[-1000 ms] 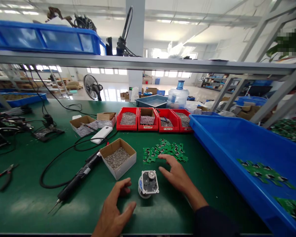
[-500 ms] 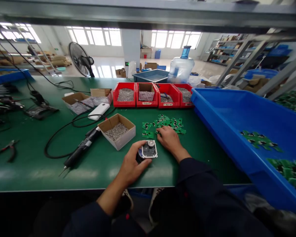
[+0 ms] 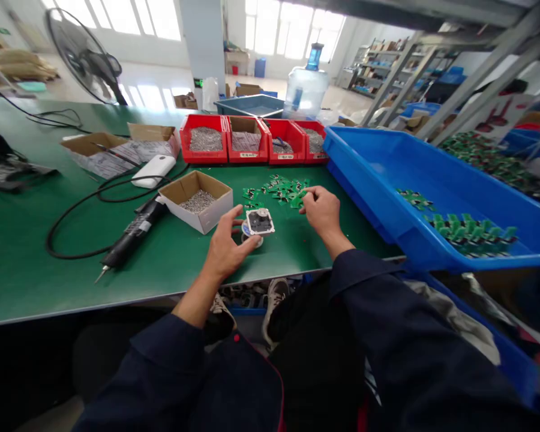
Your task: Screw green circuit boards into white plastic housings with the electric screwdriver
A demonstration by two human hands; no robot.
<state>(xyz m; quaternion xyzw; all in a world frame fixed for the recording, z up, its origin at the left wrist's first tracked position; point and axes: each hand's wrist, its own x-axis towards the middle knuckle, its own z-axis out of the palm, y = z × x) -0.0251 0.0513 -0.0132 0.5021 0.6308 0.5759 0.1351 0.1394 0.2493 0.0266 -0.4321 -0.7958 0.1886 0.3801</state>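
Note:
My left hand (image 3: 227,243) is curled loosely around a small round-based device (image 3: 260,222) low over the green bench. Its thumb and a finger rest against the round base, while the index fingertip stands a little apart. The device's top is a white square frame with a dark inside and a silver disc. To the right, my right hand (image 3: 323,211) pinches a small green circuit board (image 3: 300,195) between thumb and fingers. Beside it, a loose pile of green circuit boards (image 3: 279,187) lies on the bench.
A white cardboard box of screws (image 3: 218,210) and a black electric screwdriver (image 3: 135,234) lie to the left. Red bins (image 3: 247,157) line the back. On the right stands a large blue tray (image 3: 369,159) holding more green boards. A white power bank (image 3: 154,170) lies by a cable.
The view has shifted right and down. My right hand has lifted from the pile with a circuit board in its fingers. My left hand's fingers have loosened around the device.

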